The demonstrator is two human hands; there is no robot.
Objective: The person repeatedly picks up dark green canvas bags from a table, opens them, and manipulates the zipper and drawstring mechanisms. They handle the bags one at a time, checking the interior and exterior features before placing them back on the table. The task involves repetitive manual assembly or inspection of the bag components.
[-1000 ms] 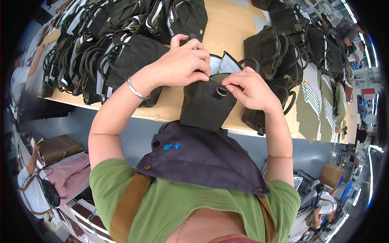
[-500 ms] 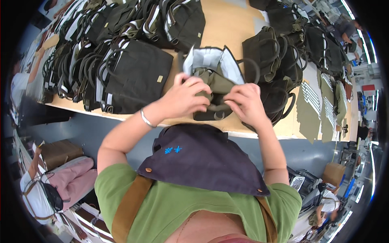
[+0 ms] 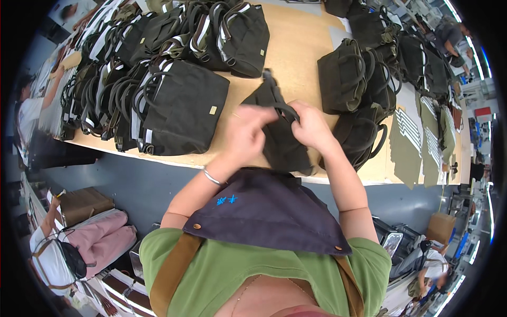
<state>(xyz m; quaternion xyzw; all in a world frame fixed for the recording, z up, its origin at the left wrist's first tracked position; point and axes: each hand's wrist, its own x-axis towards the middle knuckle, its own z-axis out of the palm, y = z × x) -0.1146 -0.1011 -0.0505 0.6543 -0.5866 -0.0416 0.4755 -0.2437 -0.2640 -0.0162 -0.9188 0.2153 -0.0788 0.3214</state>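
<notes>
A dark olive handbag lies turned and tilted on the table in front of me, its outer side showing and its inside hidden. With my right hand I grip a strap handle of this bag, fingers closed round it. My left hand is at the bag's left side, its fingers pointing towards the handle. Motion smears those fingers, so whether they pinch anything does not show. To the left lies another dark handbag with a small tan label, apart from the one I handle.
Many similar bags crowd the left of the tan table. More bags stand close to my right hand. Flat olive pieces with white strips lie at the far right. Other people are at both sides.
The bag stood with its pale lining showing; now it is turned so its dark outside faces up. My right hand has moved up and left onto the handle. The left arm has shifted too.
</notes>
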